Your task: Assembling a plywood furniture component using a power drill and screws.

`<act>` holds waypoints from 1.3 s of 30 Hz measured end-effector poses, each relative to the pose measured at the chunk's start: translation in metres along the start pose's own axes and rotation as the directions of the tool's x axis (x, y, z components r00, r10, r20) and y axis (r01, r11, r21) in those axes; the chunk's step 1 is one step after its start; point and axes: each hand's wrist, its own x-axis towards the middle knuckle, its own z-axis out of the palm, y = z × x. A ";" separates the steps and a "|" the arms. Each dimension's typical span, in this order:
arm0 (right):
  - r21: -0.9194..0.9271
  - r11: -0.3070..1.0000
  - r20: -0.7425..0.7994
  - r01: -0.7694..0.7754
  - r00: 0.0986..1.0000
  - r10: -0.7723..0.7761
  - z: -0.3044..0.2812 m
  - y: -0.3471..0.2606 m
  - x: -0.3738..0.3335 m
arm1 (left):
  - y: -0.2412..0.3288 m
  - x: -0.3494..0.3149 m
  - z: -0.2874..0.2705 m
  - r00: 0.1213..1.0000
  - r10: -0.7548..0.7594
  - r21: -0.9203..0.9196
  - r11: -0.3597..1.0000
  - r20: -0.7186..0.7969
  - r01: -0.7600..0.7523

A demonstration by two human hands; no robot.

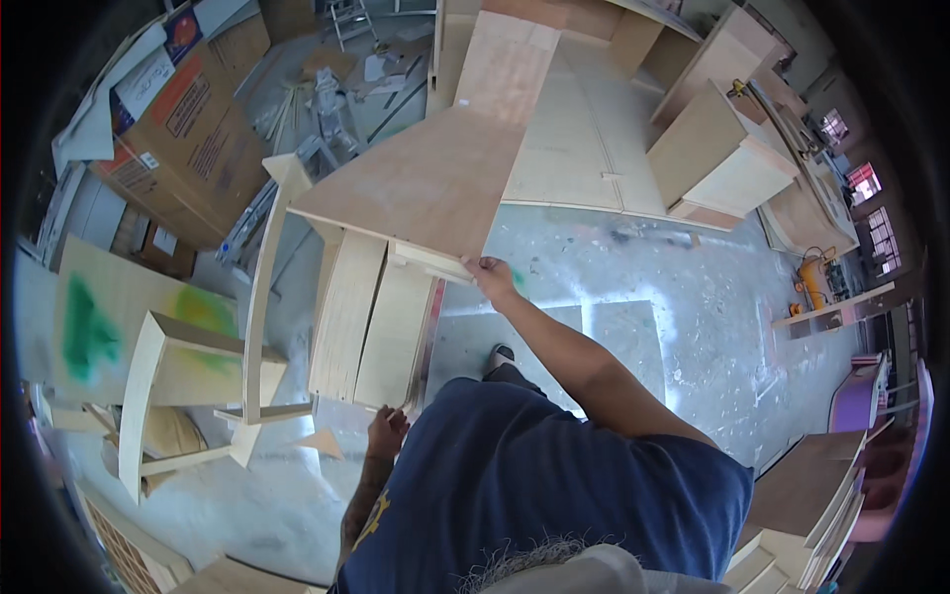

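In front of me stands an unfinished plywood cabinet with a broad, flat top panel [416, 183]. A pale wooden strip [427, 259] runs under the front edge of that panel. My right hand [494, 279] reaches forward and has its fingers closed on the strip's right end. Below the strip are two pale wooden front panels [371, 317], side by side with a dark gap between them. My left hand [388, 428] is low by their bottom edge, its fingers curled; whether it holds anything is hidden.
Left of the cabinet are a curved wooden frame [259, 287] and a paint-marked board [89, 317]. A large cardboard box [188, 139] leans behind them. More plywood cabinets [712, 168] stand far right. A stepladder [348, 20] is at the back; a yellow machine [815, 279] sits right.
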 end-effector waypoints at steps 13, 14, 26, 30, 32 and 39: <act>0.163 0.926 -0.058 -0.339 0.934 0.352 0.021 -0.009 0.009 | 0.007 -0.010 0.064 0.962 0.273 0.510 0.827 0.006 -0.237; 0.148 0.934 -0.118 -0.324 0.932 0.342 0.018 -0.004 0.016 | 0.005 -0.002 0.045 0.892 0.372 0.699 0.567 0.256 -0.437; -0.060 0.952 -0.051 -0.300 0.953 0.297 0.010 -0.022 -0.008 | 0.004 -0.026 0.078 0.958 0.120 0.227 0.972 -0.260 -0.060; -0.057 0.949 -0.079 -0.311 0.949 0.306 0.008 -0.021 -0.006 | -0.022 -0.034 0.064 0.956 0.081 0.202 0.979 -0.281 -0.023; -0.068 0.945 -0.084 -0.320 0.946 0.314 0.011 -0.021 -0.004 | -0.034 -0.030 0.048 0.955 0.084 0.219 0.976 -0.286 -0.020; -0.019 0.951 -0.104 -0.309 0.947 0.305 0.012 -0.019 -0.013 | -0.036 -0.036 0.037 0.935 0.058 0.234 0.972 -0.349 0.027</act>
